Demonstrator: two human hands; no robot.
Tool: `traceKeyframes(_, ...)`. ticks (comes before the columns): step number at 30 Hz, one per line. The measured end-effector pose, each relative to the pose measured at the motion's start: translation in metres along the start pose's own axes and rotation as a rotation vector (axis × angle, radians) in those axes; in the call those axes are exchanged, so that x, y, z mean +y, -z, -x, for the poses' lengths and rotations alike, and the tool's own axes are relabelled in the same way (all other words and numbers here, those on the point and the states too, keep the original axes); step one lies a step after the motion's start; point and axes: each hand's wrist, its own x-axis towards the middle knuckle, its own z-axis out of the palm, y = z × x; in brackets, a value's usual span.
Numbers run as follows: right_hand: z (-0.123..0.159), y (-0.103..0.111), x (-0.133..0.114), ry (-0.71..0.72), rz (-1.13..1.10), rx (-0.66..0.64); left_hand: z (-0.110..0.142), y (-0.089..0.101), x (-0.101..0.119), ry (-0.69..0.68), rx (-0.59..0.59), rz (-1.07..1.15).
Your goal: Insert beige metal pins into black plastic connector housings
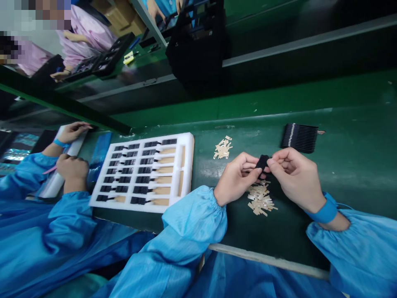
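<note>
My left hand pinches a small black rectangular part between thumb and fingers. From the other side, the thumb and forefinger of my right hand close on the part's upper right edge; whether they also hold something small there is hidden. Just below the hands lies a loose pile of small cream-coloured strips. Beyond my right hand, several thin black parts stand packed side by side in a block. A smaller heap of cream strips lies past my left hand.
Left of my forearm a white foam tray holds black comb-like parts in its slots. Farther left are a co-worker's hands and blue sleeves. A green post slants in at upper left; black bins stand across the green bench.
</note>
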Motion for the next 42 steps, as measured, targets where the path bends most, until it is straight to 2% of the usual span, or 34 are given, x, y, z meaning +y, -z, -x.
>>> traceKeyframes(5,-0.006,0.003,-0.009,-0.048,-0.128,-0.089,0.0,0.006,0.008,0.01,-0.07,0.102)
traceKeyframes(12,-0.003,0.011,-0.006,-0.093,-0.35,-0.342,-0.001,0.013,0.013,0.178,-0.218,0.274)
traceKeyframes(19,0.001,0.002,-0.007,-0.065,-0.348,-0.329,-0.002,0.015,0.014,0.217,-0.226,0.336)
traceKeyframes(22,-0.001,0.004,-0.007,-0.061,-0.348,-0.375,-0.002,0.017,0.016,0.234,-0.233,0.354)
traceKeyframes(24,-0.003,0.007,-0.006,-0.043,-0.324,-0.35,-0.003,0.018,0.016,0.236,-0.225,0.359)
traceKeyframes(28,-0.006,0.01,-0.006,0.027,-0.245,-0.14,-0.003,0.019,0.018,0.235,-0.191,0.325)
traceKeyframes(30,-0.006,0.01,-0.007,0.058,-0.235,-0.087,-0.002,0.019,0.019,0.236,-0.18,0.307)
traceKeyframes(42,-0.005,0.005,-0.011,0.011,-0.161,-0.036,0.0,0.017,0.02,0.235,-0.193,0.309)
